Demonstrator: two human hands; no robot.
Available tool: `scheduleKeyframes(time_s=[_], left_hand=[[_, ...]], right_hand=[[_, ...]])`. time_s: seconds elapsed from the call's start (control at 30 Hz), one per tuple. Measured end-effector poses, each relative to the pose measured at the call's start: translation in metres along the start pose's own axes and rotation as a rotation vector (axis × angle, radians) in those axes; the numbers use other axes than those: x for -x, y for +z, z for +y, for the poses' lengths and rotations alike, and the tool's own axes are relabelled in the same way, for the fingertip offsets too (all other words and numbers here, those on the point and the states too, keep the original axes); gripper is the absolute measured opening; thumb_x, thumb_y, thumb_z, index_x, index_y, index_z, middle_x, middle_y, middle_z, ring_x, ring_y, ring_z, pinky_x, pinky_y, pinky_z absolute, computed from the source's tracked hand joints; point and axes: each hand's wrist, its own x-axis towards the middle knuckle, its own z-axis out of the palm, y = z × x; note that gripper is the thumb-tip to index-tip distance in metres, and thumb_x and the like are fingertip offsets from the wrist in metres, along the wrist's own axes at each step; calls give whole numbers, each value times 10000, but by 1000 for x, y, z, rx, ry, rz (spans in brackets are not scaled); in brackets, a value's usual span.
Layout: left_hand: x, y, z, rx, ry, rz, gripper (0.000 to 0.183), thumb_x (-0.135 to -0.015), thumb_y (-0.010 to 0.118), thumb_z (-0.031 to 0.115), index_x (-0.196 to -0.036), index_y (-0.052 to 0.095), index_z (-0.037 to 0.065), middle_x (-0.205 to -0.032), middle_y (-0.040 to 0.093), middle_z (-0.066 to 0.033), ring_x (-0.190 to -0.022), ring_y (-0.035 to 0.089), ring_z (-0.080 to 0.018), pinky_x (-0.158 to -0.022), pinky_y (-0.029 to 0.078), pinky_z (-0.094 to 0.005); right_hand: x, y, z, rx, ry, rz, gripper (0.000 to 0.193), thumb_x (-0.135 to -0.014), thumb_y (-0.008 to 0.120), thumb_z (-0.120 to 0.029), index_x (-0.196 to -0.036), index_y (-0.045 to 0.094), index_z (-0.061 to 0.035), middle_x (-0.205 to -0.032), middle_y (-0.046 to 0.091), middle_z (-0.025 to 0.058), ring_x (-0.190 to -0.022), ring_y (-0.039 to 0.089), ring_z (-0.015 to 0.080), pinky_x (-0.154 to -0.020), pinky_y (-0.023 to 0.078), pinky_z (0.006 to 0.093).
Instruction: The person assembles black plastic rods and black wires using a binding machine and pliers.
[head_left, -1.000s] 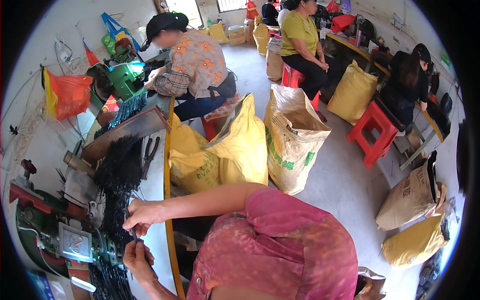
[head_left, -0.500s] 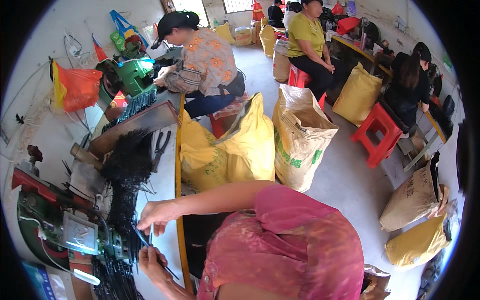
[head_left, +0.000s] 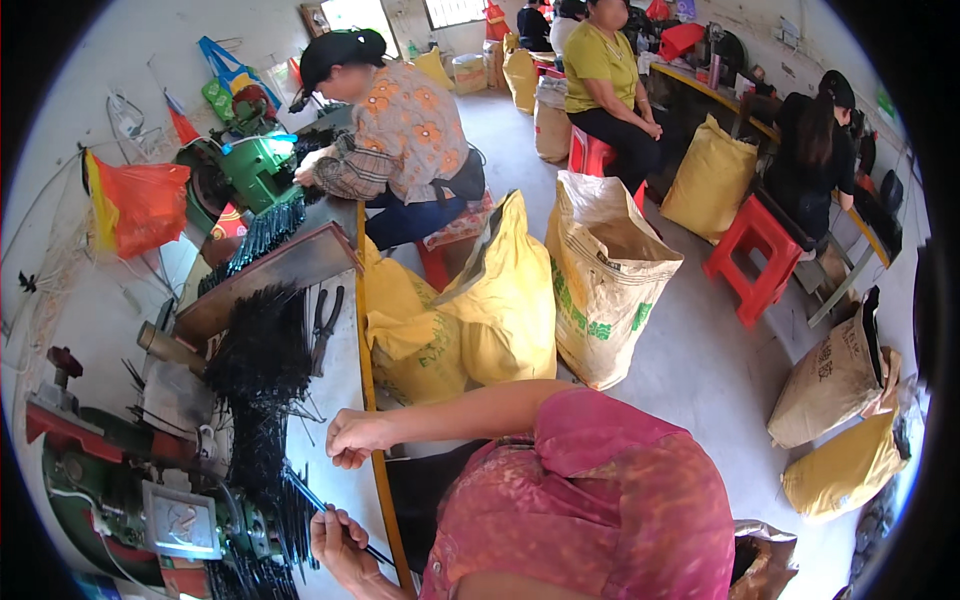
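Note:
My left hand (head_left: 343,545) is closed around a thin dark rod with a bluish sheen (head_left: 303,487); whether there is more than one rod cannot be made out. The rod slants across the hand, its upper end close to the black strands on the bench. Above it, over the bench's edge, my right hand (head_left: 356,438) is curled with fingers pressed together, apart from the rod. Anything between those fingers is hidden. A pile of thin black rods (head_left: 258,345) lies on the bench beside my hands, next to a green machine (head_left: 120,480) with a pale square plate.
Dark-handled pliers (head_left: 325,330) lie behind the pile, near a wooden board (head_left: 275,265). Yellow sacks (head_left: 505,300) and an open beige sack (head_left: 610,300) stand right of the bench. A co-worker (head_left: 410,130) sits at another green machine. A red stool (head_left: 750,262) stands farther right.
My right hand has drawn away from the rod, to the right, its fingers now curled together. My left hand has shifted slightly right, still holding the rod. The whole view has shifted a little.

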Motion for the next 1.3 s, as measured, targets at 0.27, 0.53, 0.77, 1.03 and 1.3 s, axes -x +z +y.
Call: scheduleKeyframes(time_s=[0.27, 0.53, 0.77, 1.03, 1.3], left_hand=[[-9, 16, 2, -16, -65, 4, 84, -794, 492, 83, -841, 479, 14, -629, 459, -23, -428, 367, -64, -331, 248, -153], [-21, 25, 2, -49, -99, -1, 70, -784, 493, 70, -826, 486, 15, -624, 467, -35, -419, 373, -65, -328, 248, -152], [-31, 7, 19, -208, -124, 15, 47, -789, 493, 76, -789, 476, 32, -588, 474, -36, -377, 391, -78, -300, 255, -163], [-37, -16, 41, -381, -121, -42, 54, -774, 507, 64, -771, 467, 27, -565, 478, -34, -362, 395, -81, -286, 251, -175], [-31, -38, 48, -417, -143, -77, 53, -777, 503, 70, -785, 487, 20, -563, 481, -29, -351, 390, -75, -285, 254, -175]], right_hand=[[1, 1, 1, 4, 42, -20, 148, -745, 537, -102, -827, 526, 20, -729, 566, 103, -621, 571, 174, -563, 489, 285], [-2, 0, 3, -53, 77, -59, 175, -743, 523, -66, -877, 503, 46, -774, 568, 149, -675, 597, 218, -592, 508, 307], [-4, 0, 7, -18, 60, -135, 197, -736, 495, -62, -887, 486, 64, -807, 557, 157, -688, 601, 228, -601, 510, 311], [-8, 7, 8, 102, 76, -66, 176, -691, 519, -76, -813, 512, 51, -726, 570, 133, -650, 601, 200, -580, 508, 305], [-10, 24, 1, 323, -75, 44, 120, -713, 454, -61, -746, 503, 44, -648, 556, 119, -470, 569, 178, -381, 456, 262]])
